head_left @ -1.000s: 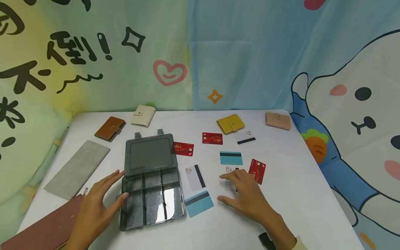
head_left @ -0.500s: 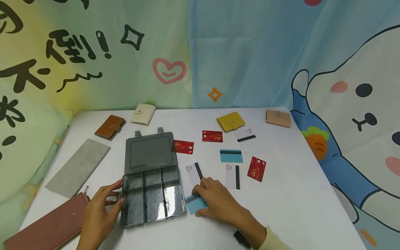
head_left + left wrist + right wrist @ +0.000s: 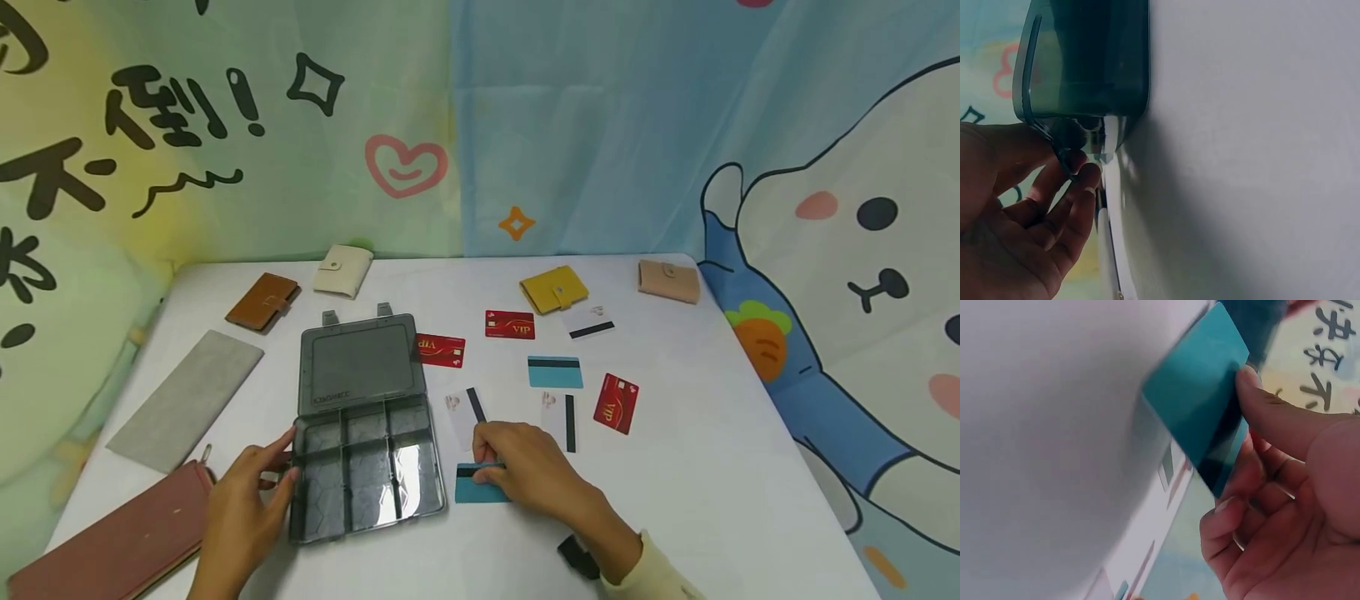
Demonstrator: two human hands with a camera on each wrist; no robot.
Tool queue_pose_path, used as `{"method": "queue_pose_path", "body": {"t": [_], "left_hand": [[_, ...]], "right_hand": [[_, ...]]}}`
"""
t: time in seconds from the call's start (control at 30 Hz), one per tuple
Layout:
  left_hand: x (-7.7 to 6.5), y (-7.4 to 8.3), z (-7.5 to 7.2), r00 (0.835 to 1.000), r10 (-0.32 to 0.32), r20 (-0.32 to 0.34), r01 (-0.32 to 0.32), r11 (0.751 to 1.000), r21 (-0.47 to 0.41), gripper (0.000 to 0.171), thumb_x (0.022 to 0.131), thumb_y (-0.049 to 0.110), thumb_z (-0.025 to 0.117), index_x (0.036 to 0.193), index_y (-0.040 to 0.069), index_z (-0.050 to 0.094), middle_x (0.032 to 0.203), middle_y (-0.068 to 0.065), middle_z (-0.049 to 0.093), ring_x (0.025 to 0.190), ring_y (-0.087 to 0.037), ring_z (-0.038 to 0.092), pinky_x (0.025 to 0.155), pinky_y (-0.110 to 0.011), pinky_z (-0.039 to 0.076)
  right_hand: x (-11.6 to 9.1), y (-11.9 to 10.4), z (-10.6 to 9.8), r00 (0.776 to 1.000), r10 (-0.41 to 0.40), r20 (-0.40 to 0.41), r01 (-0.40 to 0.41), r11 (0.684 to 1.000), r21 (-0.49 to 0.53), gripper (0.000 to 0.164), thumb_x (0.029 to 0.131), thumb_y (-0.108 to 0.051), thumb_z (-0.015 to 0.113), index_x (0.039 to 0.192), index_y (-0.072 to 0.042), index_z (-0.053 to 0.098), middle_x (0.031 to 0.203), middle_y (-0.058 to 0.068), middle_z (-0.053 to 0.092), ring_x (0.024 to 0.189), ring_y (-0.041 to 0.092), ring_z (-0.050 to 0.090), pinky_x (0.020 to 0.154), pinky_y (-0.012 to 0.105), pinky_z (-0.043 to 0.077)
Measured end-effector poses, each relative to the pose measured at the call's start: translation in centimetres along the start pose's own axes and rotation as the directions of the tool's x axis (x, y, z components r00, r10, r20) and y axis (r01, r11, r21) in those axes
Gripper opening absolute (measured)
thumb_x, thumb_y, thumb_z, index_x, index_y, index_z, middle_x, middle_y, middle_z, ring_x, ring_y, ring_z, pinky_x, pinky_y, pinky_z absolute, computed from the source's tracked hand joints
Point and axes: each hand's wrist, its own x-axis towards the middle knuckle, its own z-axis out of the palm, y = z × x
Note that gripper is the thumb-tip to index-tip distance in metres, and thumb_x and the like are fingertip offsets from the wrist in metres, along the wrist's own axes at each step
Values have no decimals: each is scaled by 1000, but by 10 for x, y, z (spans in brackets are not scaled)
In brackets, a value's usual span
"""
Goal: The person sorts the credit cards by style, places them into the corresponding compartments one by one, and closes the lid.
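My right hand (image 3: 536, 471) pinches a blue card (image 3: 472, 492) with a black stripe between thumb and fingers. In the right wrist view this blue card (image 3: 1197, 394) stands tilted, its striped edge under the thumb. My left hand (image 3: 251, 508) holds the left side of a dark see-through compartment box (image 3: 345, 479), thumb and curled fingers at its wall. The box lies with its lid (image 3: 363, 362) folded back; its compartments hold nothing. In the left wrist view the fingers (image 3: 1079, 215) curl close beside the box's corner (image 3: 1085, 94).
White cards (image 3: 558, 421), red VIP cards (image 3: 617, 404) and another blue card (image 3: 555, 372) lie right of the box. Small wallets, including a yellow one (image 3: 555, 289), line the back. A grey pouch (image 3: 187, 400) and a reddish-brown wallet (image 3: 120, 533) lie at left.
My right hand moved left and down from above the white card to the near blue card, gripped it and turned it straighter. My left hand closed in on the box's side.
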Motion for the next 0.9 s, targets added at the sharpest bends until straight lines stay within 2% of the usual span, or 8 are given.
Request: {"method": "queue_pose_path", "body": {"t": [0.13,0.3,0.4,0.5,0.6,0.7,0.8,0.9], "left_hand": [[1,0,2,1000,8,-15,-8,1000,-12,57,78,-5,79,131,10,66,88,-4,66,79,-22,67,66,-10,51],[1,0,3,1000,10,-26,-10,1000,-25,56,78,-6,78,131,10,67,87,-5,66,79,-22,66,67,-5,47],[1,-1,3,1000,7,-27,-7,1000,-25,56,78,-6,78,131,11,67,87,-5,66,79,-23,66,67,-3,46],[0,-1,3,1000,-1,-27,0,1000,-24,57,78,-6,78,131,11,66,87,-5,66,80,-23,66,67,-2,45],[0,0,2,1000,-9,-21,9,1000,-15,56,78,-6,78,131,11,67,88,-5,66,80,-23,66,66,-6,48],[0,1,2,1000,-18,-12,19,1000,1,56,79,-5,78,131,11,66,88,-5,65,80,-23,66,64,-17,53],[0,3,1,1000,-25,-6,25,1000,12,56,79,-4,77,132,11,66,89,-5,65,79,-23,66,62,-27,56],[0,4,1,999,-32,-5,32,999,15,56,79,-5,77,132,11,66,88,-6,64,79,-23,65,62,-29,56]], "right_hand": [[-1,0,-11,999,3,-43,-1,999,49,17,87,-25,78,96,-26,64,70,-15,54,65,4,52,59,22,47],[4,-3,-15,994,-17,-104,37,980,195,33,93,-21,71,123,-31,61,78,-13,56,63,11,54,57,21,47],[9,-11,-10,994,-8,-105,43,941,336,35,93,-18,71,123,-31,61,79,-9,57,61,15,58,55,23,48],[14,-21,-1,996,-3,-87,38,912,409,34,91,-19,73,121,-30,62,77,-8,60,58,16,59,53,24,47],[20,-29,9,997,-33,-63,54,927,371,32,91,-23,74,121,-29,65,76,-11,64,58,13,56,54,22,44],[25,-35,15,994,-88,-63,102,962,254,31,90,-28,75,120,-27,68,74,-17,65,58,6,53,63,22,43],[29,-36,16,988,-124,-92,137,980,143,31,87,-32,77,117,-26,71,72,-20,64,59,1,53,70,25,43],[36,-31,12,987,-120,-105,132,984,117,31,87,-33,78,116,-25,71,71,-18,62,61,4,53,66,25,44]]}}
